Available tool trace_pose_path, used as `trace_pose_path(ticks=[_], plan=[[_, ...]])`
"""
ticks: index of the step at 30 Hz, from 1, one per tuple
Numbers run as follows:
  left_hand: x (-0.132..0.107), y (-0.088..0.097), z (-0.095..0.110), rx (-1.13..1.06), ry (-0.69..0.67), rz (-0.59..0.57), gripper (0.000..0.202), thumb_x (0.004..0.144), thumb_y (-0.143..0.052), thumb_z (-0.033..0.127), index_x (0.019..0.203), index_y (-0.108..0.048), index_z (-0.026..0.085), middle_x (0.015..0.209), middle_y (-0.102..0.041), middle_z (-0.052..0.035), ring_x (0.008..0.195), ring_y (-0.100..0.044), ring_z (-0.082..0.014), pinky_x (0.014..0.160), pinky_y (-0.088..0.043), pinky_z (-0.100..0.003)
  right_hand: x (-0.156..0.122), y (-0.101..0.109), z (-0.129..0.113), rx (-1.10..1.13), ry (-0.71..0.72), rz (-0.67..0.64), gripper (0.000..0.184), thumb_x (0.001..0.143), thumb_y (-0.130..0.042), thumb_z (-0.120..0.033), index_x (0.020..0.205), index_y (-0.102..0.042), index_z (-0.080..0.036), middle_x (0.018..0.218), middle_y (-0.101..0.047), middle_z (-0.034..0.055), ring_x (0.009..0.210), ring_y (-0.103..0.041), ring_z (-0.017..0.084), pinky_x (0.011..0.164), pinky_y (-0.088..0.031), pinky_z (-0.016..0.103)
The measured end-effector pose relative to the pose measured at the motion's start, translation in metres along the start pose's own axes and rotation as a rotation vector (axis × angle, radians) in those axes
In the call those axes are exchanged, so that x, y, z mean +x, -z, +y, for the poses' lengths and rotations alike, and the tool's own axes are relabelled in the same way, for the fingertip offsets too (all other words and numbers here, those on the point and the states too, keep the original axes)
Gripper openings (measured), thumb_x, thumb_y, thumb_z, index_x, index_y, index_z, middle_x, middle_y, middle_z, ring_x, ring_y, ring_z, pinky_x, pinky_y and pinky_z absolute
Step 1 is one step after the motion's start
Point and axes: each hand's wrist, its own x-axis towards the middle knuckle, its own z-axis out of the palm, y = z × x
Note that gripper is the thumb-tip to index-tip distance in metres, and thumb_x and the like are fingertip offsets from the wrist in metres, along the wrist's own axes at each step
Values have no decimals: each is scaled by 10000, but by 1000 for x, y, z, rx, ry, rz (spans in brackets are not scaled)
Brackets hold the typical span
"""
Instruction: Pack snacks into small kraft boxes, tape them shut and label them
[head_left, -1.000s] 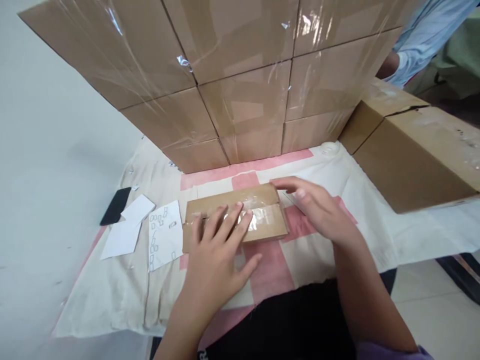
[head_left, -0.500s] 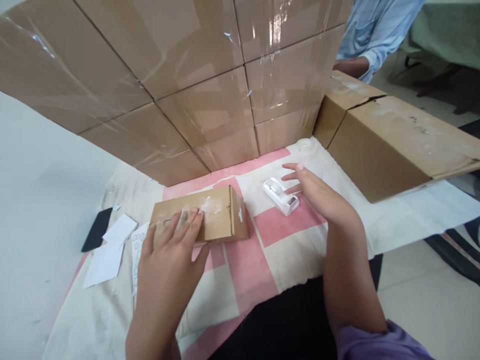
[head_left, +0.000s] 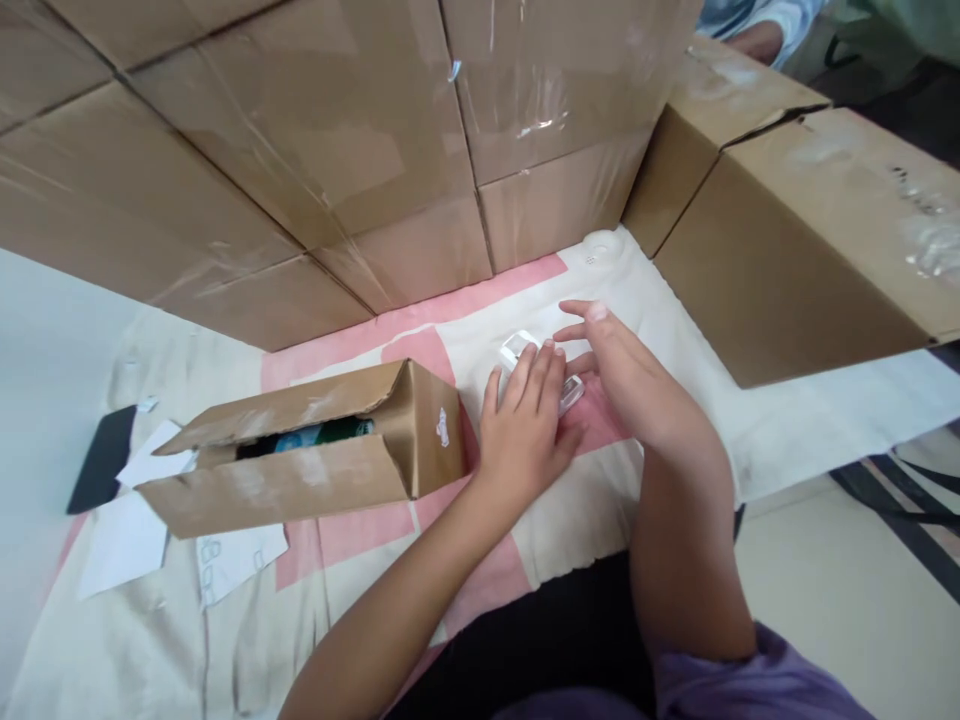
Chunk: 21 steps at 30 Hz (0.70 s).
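My left hand (head_left: pixel 523 420) lies over a white tape dispenser (head_left: pixel 517 345), its fingers stretched out and hiding the middle of it. Just to the right, my right hand (head_left: pixel 604 360) has its fingers spread beside the dispenser and holds nothing. To the left stands a small cardboard box (head_left: pixel 300 490) whose top flaps are parted. Through the gap show dark, blue and green contents (head_left: pixel 319 435), which I cannot make out further.
Tall stacked cardboard boxes (head_left: pixel 405 255) wrapped in clear film wall off the back. More boxes (head_left: pixel 787 260) stand at right, with another person's arm (head_left: pixel 761 40) behind. White papers (head_left: pixel 124 550) and a flat black object (head_left: pixel 101 460) lie at left on the pink-and-white cloth (head_left: pixel 480 580).
My left hand has left the small box and moved right onto the tape dispenser. The box's top flaps, pressed down before, now stand parted. My right hand stays beside the dispenser.
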Motion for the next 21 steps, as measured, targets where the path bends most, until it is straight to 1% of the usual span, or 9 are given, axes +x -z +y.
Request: trace_pose_path(ticks=[3,5,7,9,12,14,17,19,21], plan=[[-1,-6,-5,-13,2,24,764,953,-557,404,1607,-223,194,1628,-409,-104,1553,-288,-263,1258,-236,-503,-3,-2,-5,4,33,12,554,984,-371,-717,1301,-597,-324,1160,-647,40,883,-650,196,796,-556,347],[-2,-12,-6,-33,11,80,781,949,-570,428,1607,-211,210,1638,-388,-113,1559,-270,-279,1245,-262,-505,-4,-4,-6,34,16,24,536,979,-392,-715,1301,-592,-335,1192,-638,38,873,-661,190,753,-561,337],[-1,-18,-8,-59,40,141,836,923,-612,468,1603,-196,218,1669,-313,-140,1573,-221,-312,1229,-286,-525,-6,-5,-7,76,-14,21,521,966,-437,-710,1311,-578,-347,1231,-625,37,830,-674,180,689,-562,324],[0,-23,-10,-101,95,177,917,882,-667,498,1600,-170,215,1692,-223,-171,1584,-162,-345,1222,-289,-553,-7,-8,-8,119,-20,8,492,949,-513,-676,1306,-571,-343,1243,-616,37,800,-679,171,663,-567,318],[1,-24,-13,-191,178,175,1031,813,-743,494,1597,-136,212,1693,-163,-201,1571,-177,-367,1212,-299,-576,-8,-13,-12,161,7,15,421,931,-598,-580,1251,-587,-308,1212,-615,35,828,-672,165,727,-584,324],[2,-23,-14,-226,203,171,1065,781,-774,483,1593,-136,221,1682,-180,-206,1553,-223,-370,1203,-308,-583,-8,-16,-14,158,7,16,379,922,-615,-522,1221,-594,-290,1180,-618,34,839,-665,164,759,-586,328],[2,-21,-13,-230,212,171,1069,758,-793,443,1584,-155,210,1657,-236,-213,1540,-250,-363,1206,-303,-567,-7,-17,-15,122,-9,15,362,911,-615,-471,1220,-587,-285,1144,-621,32,825,-666,165,751,-583,329],[2,-21,-13,-223,214,180,1072,743,-802,430,1577,-169,198,1637,-273,-218,1530,-267,-362,1201,-310,-553,-6,-17,-13,97,-15,13,387,893,-633,-444,1242,-575,-286,1144,-621,35,784,-661,159,705,-577,322],[2,-21,-13,-211,195,193,1063,737,-801,448,1570,-190,198,1617,-303,-220,1516,-289,-369,1188,-322,-551,-6,-16,-12,64,-7,-2,436,852,-675,-378,1264,-566,-288,1173,-619,41,691,-618,134,618,-553,307]])
